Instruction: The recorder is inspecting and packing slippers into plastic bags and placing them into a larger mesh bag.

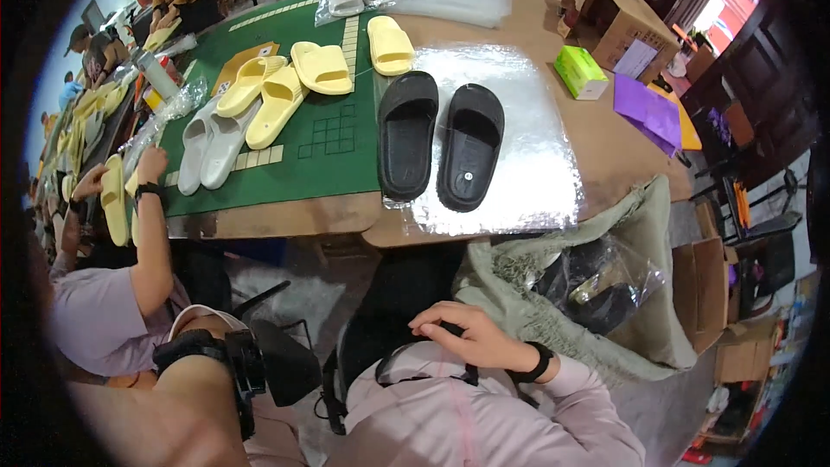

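My right hand (467, 335), a black band at its wrist, hovers over my lap with the fingers loosely extended and nothing visible in them. At the lower left my left forearm (194, 385) is raised close to the camera, with a black strapped-on device (249, 367) at the wrist; the fingers of that hand are out of sight. In front of me, a pair of black slide sandals, the left one (408, 138) and the right one (471, 149), lies on a stack of clear plastic bags (540, 156) on the table. Neither hand touches them.
Yellow slides (277, 104) and grey slides (212, 147) lie on a green mat (303, 182). At left, a co-worker's hand (91, 183) is at a yellow slide (114, 199). A woven sack (644, 329) with bagged dark footwear stands right; a tissue pack (579, 73) and carton (622, 26) sit beyond.
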{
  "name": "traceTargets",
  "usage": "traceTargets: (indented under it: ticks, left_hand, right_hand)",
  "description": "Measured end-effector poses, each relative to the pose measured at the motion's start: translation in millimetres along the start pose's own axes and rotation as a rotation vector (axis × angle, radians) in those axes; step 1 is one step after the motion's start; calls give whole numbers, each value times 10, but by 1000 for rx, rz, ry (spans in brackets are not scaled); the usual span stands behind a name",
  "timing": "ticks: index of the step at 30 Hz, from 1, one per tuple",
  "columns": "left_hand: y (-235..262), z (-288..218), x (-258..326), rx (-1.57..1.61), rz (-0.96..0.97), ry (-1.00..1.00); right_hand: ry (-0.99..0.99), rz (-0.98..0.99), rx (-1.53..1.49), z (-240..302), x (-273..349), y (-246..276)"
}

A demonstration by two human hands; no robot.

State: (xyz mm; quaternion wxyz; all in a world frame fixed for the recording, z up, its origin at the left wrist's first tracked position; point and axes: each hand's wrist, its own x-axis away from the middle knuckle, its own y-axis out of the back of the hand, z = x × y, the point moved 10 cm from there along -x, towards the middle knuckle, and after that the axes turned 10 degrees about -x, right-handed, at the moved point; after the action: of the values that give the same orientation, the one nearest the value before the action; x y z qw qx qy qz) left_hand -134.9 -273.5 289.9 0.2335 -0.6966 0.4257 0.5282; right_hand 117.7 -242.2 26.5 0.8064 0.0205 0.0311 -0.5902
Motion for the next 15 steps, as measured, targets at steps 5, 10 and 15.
traceTargets:
  ticks: [5,10,15]
  left_hand:
    - [15,355,193,-152,23,169]
    - [-1,612,314,-290,90,309]
    - [-876,393,-62,-457,95,405]
  right_hand:
    - [11,0,8,-30,-15,34]
    - [-24,-32,-19,-52,-65,89]
    - [49,-147,50,-57,-138,344]
